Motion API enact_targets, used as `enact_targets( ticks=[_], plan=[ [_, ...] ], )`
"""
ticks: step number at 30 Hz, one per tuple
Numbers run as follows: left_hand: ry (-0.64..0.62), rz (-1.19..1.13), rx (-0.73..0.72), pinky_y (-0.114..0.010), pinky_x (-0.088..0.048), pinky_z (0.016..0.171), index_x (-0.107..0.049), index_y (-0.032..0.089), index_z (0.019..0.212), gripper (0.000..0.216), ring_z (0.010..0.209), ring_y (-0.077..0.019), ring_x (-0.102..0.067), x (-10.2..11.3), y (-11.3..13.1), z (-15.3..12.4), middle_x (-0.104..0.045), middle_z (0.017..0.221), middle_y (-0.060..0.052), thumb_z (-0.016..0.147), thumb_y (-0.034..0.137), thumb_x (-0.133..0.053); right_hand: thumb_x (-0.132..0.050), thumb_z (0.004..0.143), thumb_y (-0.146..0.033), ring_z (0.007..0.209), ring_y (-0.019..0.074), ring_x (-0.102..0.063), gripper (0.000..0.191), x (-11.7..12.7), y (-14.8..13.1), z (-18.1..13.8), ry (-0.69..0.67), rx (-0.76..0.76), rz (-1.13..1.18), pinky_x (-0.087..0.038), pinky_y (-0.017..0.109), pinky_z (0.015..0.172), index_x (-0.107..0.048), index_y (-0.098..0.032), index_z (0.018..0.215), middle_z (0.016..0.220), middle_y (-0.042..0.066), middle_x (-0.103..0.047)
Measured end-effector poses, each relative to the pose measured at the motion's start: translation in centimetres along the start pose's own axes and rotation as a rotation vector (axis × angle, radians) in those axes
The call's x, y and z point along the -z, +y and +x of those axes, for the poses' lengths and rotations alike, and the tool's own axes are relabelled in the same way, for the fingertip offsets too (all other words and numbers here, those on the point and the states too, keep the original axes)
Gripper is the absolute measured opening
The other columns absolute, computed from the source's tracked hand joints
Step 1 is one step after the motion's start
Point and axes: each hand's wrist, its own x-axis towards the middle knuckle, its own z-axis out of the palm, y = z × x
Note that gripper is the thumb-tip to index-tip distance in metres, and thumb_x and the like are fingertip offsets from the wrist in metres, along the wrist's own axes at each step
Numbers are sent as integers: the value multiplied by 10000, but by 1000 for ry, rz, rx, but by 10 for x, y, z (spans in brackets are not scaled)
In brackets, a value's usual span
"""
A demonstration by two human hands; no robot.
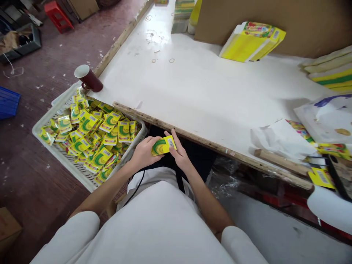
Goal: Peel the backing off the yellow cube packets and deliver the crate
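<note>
Packet (161,146): small, yellow with green, barcode near right end; held up between both hands, in front of white shirt (162,227), just off near edge of table (209,91).
Step in hand: by judgement, handling of one single packet, maybe turning or making straight; from one picture, not possible to tell which.
Next move: by judgement, calls for steady hold at both ends, and for release by one hand before any carrying with other one.
Left hand (144,151): closed around left end of packet, open only as wide as packet itself; palm side hidden.
Right hand (178,154): closed on barcode end, thumb laid over printed face, two fingers stretched past upper edge; strength of pinch not possible to tell.
Basket (64,163): pale plastic, to left of both hands, near left hand; filled with loose heap of similar packets (88,124), lying at many angles.
Mug (92,80): dark red, on left corner of table, well apart from both hands.
Yellow boxes (247,44): far on table, leaning near brown board (288,22).
</note>
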Motion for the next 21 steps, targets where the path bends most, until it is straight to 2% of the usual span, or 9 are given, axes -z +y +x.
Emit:
enact_targets(
  ticks=[4, 9, 11, 13, 14, 16, 18, 21],
  plan=[
    [58, 53, 13, -394, -536, 918, -558, 175, 1244, 557, 1045, -248, -637, -4, -1, -1, -651, 1123, -99, 739, 310, -749, -353, 1007, -545, 1371, 225, -493, 705, -9, -1, 2, 104, -16, -22, -408, 415, 1150, -163, -202, 1592, 1503, 152, -486],
    [19, 25, 24, -373, -529, 939, -541, 183, 1276, 607, 1056, -231, -630, -4, -5, -4, -640, 1170, -95, 732, 329, -766, -441, 981, -539, 1306, 235, -545, 619, -10, 6, 5, 121, -27, -131, -460, 402, 1106, -366, -226, 1510, 1516, 134, -460],
    [29, 31, 48, -368, -522, 947, -545, 176, 1274, 608, 1063, -231, -629, 4, -12, -9, -644, 1172, -96, 732, 334, -772, -455, 976, -538, 1236, 233, -595, 669, -16, 11, 9, 93, -12, -100, -495, 416, 1067, -295, -215, 1539, 1473, 164, -494],
    [104, 66, 114, -369, -507, 967, -549, 182, 1275, 588, 1089, -232, -622, 18, -26, -21, -649, 1183, -93, 754, 351, -761, -512, 951, -534, 1145, 231, -650, 773, -24, 17, 12, -3, 2, -46, -529, 439, 1024, -178, -221, 1574, 1417, 181, -537],
    [157, 102, 165, -379, -491, 991, -549, 190, 1280, 580, 1114, -237, -613, 27, -36, -30, -649, 1196, -93, 767, 367, -754, -543, 937, -524, 1101, 230, -670, 799, -27, 20, 13, -57, -2, -34, -540, 453, 1007, -163, -233, 1577, 1394, 180, -554],
    [265, 212, 306, -425, -440, 1058, -534, 204, 1314, 622, 1198, -267, -571, 46, -60, -57, -629, 1264, -109, 772, 414, -754, -575, 925, -492, 1032, 226, -695, 742, -33, 30, 15, -129, -31, -56, -556, 477, 979, -252, -260, 1552, 1353, 167, -585],
    [317, 334, 485, -496, -356, 1129, -466, 189, 1404, 826, 1333, -337, -466, 62, -88, -91, -524, 1419, -163, 708, 485, -798, -568, 927, -473, 989, 230, -703, 633, -37, 42, 21, -145, -62, -114, -572, 490, 942, -384, -255, 1491, 1303, 166, -615],
    [517, 448, 902, -548, -303, 1152, -344, 114, 1488, 908, 1424, -393, -344, 71, -125, -150, -377, 1523, -242, 767, 509, -729, -581, 902, -499, 1064, 281, -672, 646, -41, 64, 41, -96, -67, -226, -570, 528, 914, -435, -221, 1466, 1334, 203, -578]
  ],
)
